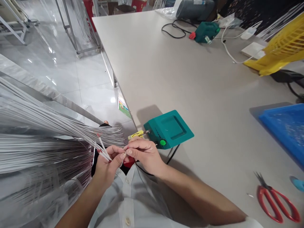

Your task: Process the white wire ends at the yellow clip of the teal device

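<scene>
1. Holding white wires (104, 147): they're in the left hand (110, 163), in front of the shirt, just off the table (190, 85) edge.
2. Wire long axis slants, red ends up-left, other way down-right into the left palm; far end hidden by fingers.
3. Left hand pinching, thumb against fingers, wires between; it's the nearer hand.
4. Right hand (146, 155) directly to its right, fingertips touching left's. Thumb and finger pressed together; what's between too small to tell.
5. Big wire bundle (47, 114) on the left side, strands running toward the hands.
6. Green box (175, 128) on table, just beyond right hand, yellow clip (137, 135) at its near-left side.
7. Red-handled scissors (273, 196) well apart, far right.
</scene>
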Available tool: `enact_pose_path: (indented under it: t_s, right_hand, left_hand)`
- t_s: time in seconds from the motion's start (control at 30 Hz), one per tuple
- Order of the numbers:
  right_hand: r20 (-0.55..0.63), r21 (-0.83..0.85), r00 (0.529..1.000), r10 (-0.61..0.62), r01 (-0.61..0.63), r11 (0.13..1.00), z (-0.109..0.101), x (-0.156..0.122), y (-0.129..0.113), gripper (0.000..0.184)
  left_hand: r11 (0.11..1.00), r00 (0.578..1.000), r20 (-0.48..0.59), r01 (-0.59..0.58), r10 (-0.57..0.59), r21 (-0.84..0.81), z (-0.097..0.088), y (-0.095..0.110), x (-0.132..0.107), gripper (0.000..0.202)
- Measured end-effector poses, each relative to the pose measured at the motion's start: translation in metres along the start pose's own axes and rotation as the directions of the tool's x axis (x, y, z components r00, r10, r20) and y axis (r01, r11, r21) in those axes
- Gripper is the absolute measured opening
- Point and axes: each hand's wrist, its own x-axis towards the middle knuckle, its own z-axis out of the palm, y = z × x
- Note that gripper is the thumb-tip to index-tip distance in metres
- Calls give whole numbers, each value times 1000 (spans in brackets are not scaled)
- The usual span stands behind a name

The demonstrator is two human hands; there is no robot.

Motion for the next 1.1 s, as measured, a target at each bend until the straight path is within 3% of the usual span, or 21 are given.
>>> enact_pose_path:
  t_s: [0.1,0.2,0.27,0.37,0.5,0.57,0.9,1.0,1.1]
  right_hand:
    - [57,86,993,101,-106,991,-1,-2,-1,13]
    - [11,-130,999,-49,50,990,-8,-1,-8,8]
    - [-48,-284,984,-172,151,947,-12,0,-14,16]
    - [-29,-390,976,-214,186,902,-13,-1,-19,16]
    - [188,-476,969,-161,234,848,-4,-3,-16,16]
    - [239,-494,960,-147,251,832,0,-4,-13,13]
    - [129,-453,986,-107,154,878,1,-1,-14,24]
    - [70,-444,990,-124,142,885,0,0,-13,24]
    - [29,-485,991,-132,130,865,0,0,-10,22]
  left_hand:
    - [997,999,-8,-35,36,72,-3,-1,0,11]
    - [987,999,-37,-19,26,161,-5,-2,0,11]
    - [975,995,-94,2,20,224,-6,-3,2,15]
    - [963,987,-155,13,30,268,-5,-6,5,27]
    - [976,999,27,-35,30,216,2,-9,9,29]
    - [972,996,81,-50,32,228,5,-11,9,25]
    - [955,993,108,-81,52,285,-6,-6,1,19]
    - [963,998,32,-57,50,263,-10,-7,4,26]
    - [980,979,-180,-63,97,187,-11,-7,8,31]
